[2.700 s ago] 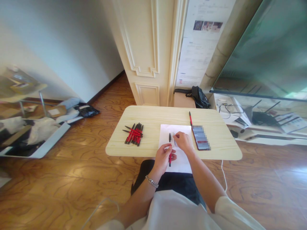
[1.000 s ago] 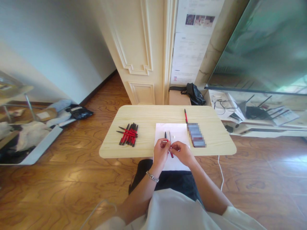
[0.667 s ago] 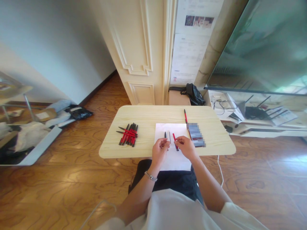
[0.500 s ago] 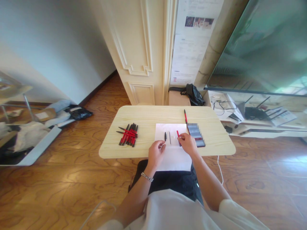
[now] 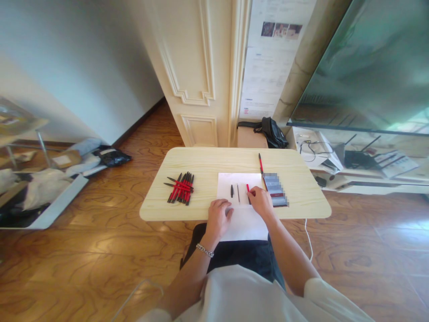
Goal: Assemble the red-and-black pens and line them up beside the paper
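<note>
A white sheet of paper lies over the table's front edge. On it, side by side, are a black pen tip section, a thin dark refill and a red pen barrel. My right hand has thumb and forefinger closed on the lower part of the barrel, which they partly hide. My left hand rests at the paper's left edge, below the black piece. Its fingers are apart and I see nothing in them.
Several red and black pens lie in a crossed pile on the left of the pale table. Another such pen lies behind the paper, by a partly pixelated dark flat device. A black bag stands beyond.
My left hand has drawn slightly back from the black piece, and its pinched fingers have spread. The right hand stays at the red barrel. The view has shifted a little.
</note>
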### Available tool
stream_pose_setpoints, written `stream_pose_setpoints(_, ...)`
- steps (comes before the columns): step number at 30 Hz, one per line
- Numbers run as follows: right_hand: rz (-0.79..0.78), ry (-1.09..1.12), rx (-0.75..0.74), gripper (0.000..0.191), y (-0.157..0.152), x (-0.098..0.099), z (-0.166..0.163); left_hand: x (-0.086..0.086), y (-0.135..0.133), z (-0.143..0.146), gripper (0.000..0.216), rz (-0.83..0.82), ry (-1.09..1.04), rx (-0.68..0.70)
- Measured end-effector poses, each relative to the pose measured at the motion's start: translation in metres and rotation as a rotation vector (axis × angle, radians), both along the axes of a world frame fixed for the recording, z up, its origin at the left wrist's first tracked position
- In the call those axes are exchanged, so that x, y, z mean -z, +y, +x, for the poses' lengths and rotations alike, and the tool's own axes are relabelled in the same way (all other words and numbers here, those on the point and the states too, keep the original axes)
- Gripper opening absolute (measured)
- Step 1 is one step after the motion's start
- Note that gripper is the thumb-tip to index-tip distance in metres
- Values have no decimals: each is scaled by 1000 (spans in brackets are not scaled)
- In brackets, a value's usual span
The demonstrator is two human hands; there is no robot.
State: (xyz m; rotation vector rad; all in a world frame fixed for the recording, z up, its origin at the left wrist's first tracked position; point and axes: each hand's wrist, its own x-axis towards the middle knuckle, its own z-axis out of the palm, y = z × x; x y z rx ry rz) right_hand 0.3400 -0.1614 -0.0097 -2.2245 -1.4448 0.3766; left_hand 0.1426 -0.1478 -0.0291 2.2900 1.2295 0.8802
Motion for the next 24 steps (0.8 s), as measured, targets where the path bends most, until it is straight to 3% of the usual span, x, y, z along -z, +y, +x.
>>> stream_pose_setpoints(14, 79, 166, 106, 24, -26, -12, 7, -1, 4, 2, 11, -24, -134, -31)
stream_pose_setpoints(19, 71, 163, 97, 24, -30, -8, 11, -2, 0, -10, 10, -34, -241, -131)
stream_pose_setpoints(24, 29, 94, 42, 22, -14, -8, 12, 5, -1, -21, 17, -134, -339, -237)
